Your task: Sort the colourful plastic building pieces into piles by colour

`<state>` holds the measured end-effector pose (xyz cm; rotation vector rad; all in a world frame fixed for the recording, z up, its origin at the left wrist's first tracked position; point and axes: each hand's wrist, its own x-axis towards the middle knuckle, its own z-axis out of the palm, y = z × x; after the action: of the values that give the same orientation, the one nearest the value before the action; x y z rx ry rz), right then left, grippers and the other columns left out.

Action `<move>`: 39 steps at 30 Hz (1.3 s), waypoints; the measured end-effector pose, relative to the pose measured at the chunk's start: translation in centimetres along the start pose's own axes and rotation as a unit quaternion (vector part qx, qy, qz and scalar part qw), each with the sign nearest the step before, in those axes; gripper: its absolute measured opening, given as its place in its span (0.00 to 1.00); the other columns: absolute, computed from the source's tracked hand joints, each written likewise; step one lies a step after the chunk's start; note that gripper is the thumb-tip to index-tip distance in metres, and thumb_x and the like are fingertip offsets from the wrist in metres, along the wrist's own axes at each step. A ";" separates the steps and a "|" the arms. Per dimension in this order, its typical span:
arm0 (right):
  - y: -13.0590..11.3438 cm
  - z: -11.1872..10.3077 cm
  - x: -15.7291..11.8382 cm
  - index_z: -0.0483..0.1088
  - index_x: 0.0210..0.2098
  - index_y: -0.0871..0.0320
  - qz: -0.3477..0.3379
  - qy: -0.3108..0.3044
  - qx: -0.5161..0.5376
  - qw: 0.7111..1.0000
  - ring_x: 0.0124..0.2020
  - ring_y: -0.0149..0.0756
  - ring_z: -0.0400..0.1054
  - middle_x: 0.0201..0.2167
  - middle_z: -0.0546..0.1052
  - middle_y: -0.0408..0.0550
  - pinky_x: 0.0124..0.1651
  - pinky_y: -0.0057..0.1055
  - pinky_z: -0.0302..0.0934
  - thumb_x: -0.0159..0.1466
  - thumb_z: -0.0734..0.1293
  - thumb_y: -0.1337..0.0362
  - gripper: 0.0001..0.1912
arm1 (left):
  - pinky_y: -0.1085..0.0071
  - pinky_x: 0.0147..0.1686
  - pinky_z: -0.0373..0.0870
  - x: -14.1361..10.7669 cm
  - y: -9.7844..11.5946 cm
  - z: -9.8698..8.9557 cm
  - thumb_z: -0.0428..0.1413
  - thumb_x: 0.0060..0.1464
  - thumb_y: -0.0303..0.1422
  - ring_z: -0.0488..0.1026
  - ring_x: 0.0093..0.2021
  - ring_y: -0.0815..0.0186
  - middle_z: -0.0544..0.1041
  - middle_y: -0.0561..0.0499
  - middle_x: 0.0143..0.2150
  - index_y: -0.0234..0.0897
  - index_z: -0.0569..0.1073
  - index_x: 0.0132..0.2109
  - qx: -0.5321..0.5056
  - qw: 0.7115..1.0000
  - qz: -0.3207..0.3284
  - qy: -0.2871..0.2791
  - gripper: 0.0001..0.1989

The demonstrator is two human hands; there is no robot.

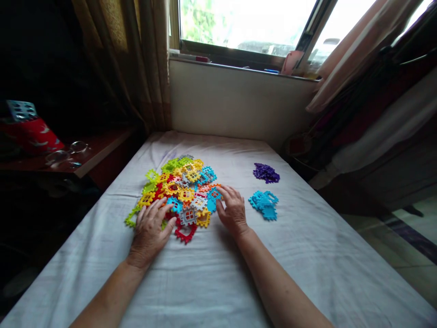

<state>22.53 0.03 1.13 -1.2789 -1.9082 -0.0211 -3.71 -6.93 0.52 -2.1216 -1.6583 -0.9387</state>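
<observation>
A mixed heap of interlocking plastic pieces (pixel 186 194) in green, yellow, red, blue, grey and orange lies on the cloth-covered surface. My left hand (pixel 149 231) rests on the heap's near left edge, fingers apart, beside green and red pieces. At the heap's right edge, my right hand (pixel 232 210) touches a blue piece (pixel 213 197) with its fingertips; the fingers are apart and nothing is gripped. Right of that hand lies a small pile of blue pieces (pixel 264 205). Farther back is a pile of purple pieces (pixel 266 173).
The pale bedsheet (pixel 191 282) has wrinkles. On the left, a brown side table (pixel 99 152) holds eyeglasses (pixel 68 152) and a red patterned container (pixel 34 136). A wall and window stand behind; clothes (pixel 368 91) hang at the right.
</observation>
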 end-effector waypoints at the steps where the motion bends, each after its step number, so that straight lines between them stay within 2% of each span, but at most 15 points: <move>1: 0.7 0.0 0.1 0.73 0.55 0.52 0.032 -0.010 -0.028 0.999 0.60 0.45 0.64 0.57 0.75 0.51 0.62 0.45 0.57 0.64 0.64 0.67 0.20 | 0.47 0.60 0.61 0.0 -0.1 0.0 0.49 0.64 0.42 0.72 0.58 0.52 0.76 0.42 0.58 0.42 0.72 0.55 0.001 1.000 -0.008 -0.001 0.18; 3: 1.6 0.1 0.2 0.75 0.53 0.51 0.065 -0.044 -0.059 0.995 0.59 0.46 0.63 0.57 0.76 0.50 0.60 0.45 0.56 0.62 0.65 0.68 0.20 | 0.46 0.61 0.60 0.0 -0.3 0.0 0.49 0.63 0.42 0.73 0.57 0.52 0.78 0.44 0.55 0.42 0.73 0.55 0.000 1.000 -0.026 -0.005 0.17; 6: 2.0 0.3 0.1 0.76 0.51 0.50 0.074 -0.084 -0.066 0.991 0.59 0.46 0.63 0.54 0.78 0.48 0.58 0.44 0.55 0.62 0.67 0.67 0.18 | 0.46 0.63 0.58 0.0 -0.4 0.0 0.49 0.62 0.42 0.72 0.59 0.51 0.78 0.44 0.56 0.43 0.73 0.54 0.000 0.999 -0.050 -0.004 0.18; 14: 1.2 0.4 0.2 0.78 0.40 0.51 0.107 -0.087 -0.058 0.989 0.48 0.42 0.66 0.43 0.80 0.47 0.50 0.36 0.54 0.62 0.69 0.66 0.08 | 0.43 0.63 0.56 0.1 -0.4 -0.1 0.51 0.61 0.40 0.71 0.60 0.50 0.78 0.45 0.56 0.44 0.74 0.53 0.006 0.998 -0.047 -0.038 0.16; 18: 1.3 -0.3 0.2 0.78 0.39 0.52 0.094 -0.048 -0.072 0.992 0.46 0.41 0.66 0.42 0.78 0.48 0.48 0.35 0.53 0.63 0.69 0.66 0.07 | 0.42 0.62 0.57 0.3 -0.4 -0.1 0.51 0.61 0.39 0.71 0.59 0.49 0.79 0.45 0.56 0.43 0.76 0.46 0.001 0.999 -0.045 -0.031 0.12; 22: 3.1 -2.5 0.0 0.77 0.40 0.53 0.091 0.004 -0.110 0.990 0.46 0.41 0.64 0.41 0.78 0.48 0.49 0.35 0.51 0.64 0.67 0.65 0.07 | 0.42 0.61 0.58 0.4 -0.5 -0.2 0.51 0.61 0.39 0.73 0.58 0.50 0.80 0.45 0.54 0.43 0.75 0.41 -0.011 0.999 -0.031 -0.023 0.10; 27: 7.6 -6.3 -1.2 0.78 0.40 0.54 0.202 0.061 -0.194 0.958 0.45 0.44 0.63 0.39 0.77 0.51 0.49 0.38 0.51 0.62 0.67 0.63 0.09 | 0.46 0.61 0.60 0.7 -0.5 -0.5 0.50 0.63 0.42 0.75 0.56 0.52 0.81 0.45 0.52 0.43 0.74 0.42 -0.033 0.999 -0.021 0.010 0.12; 31: 9.7 -7.7 -2.0 0.79 0.42 0.54 0.269 0.109 -0.216 0.932 0.47 0.47 0.63 0.42 0.76 0.53 0.49 0.42 0.53 0.62 0.66 0.62 0.12 | 0.49 0.63 0.60 1.0 0.1 -1.1 0.51 0.63 0.41 0.75 0.56 0.55 0.81 0.47 0.51 0.43 0.74 0.42 -0.059 0.998 0.000 0.031 0.11; 33: 9.5 -7.6 -2.0 0.79 0.45 0.53 0.258 0.136 -0.217 0.931 0.50 0.50 0.62 0.46 0.75 0.55 0.51 0.44 0.54 0.62 0.64 0.62 0.15 | 0.49 0.63 0.59 1.1 0.5 -1.3 0.51 0.64 0.40 0.75 0.56 0.56 0.81 0.48 0.51 0.43 0.74 0.42 -0.069 0.997 0.011 0.034 0.09; 35: 8.1 -7.0 -1.7 0.79 0.46 0.53 0.221 0.145 -0.202 0.943 0.52 0.50 0.62 0.48 0.74 0.55 0.53 0.46 0.54 0.63 0.63 0.63 0.16 | 0.50 0.63 0.60 1.1 1.0 -1.3 0.51 0.64 0.40 0.75 0.56 0.57 0.81 0.48 0.52 0.44 0.74 0.43 -0.082 0.996 0.019 0.028 0.09; 37: 5.8 -6.0 -1.4 0.78 0.47 0.52 0.158 0.121 -0.164 0.966 0.52 0.48 0.63 0.47 0.75 0.53 0.56 0.45 0.55 0.65 0.62 0.64 0.16 | 0.51 0.63 0.60 1.1 1.4 -1.3 0.51 0.64 0.40 0.75 0.56 0.58 0.81 0.49 0.51 0.44 0.74 0.43 -0.099 0.995 0.026 0.015 0.09; 39: 2.9 -4.8 -1.3 0.77 0.48 0.51 0.074 0.072 -0.108 0.989 0.53 0.45 0.65 0.47 0.76 0.51 0.58 0.43 0.56 0.66 0.62 0.64 0.15 | 0.52 0.63 0.61 1.0 1.8 -1.2 0.51 0.64 0.39 0.76 0.55 0.59 0.81 0.49 0.51 0.45 0.75 0.44 -0.114 0.993 0.032 0.003 0.09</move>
<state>27.92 -1.58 2.37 -1.5187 -1.7189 -0.2441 -2.30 -7.40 2.37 -2.2981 -1.5334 -1.1626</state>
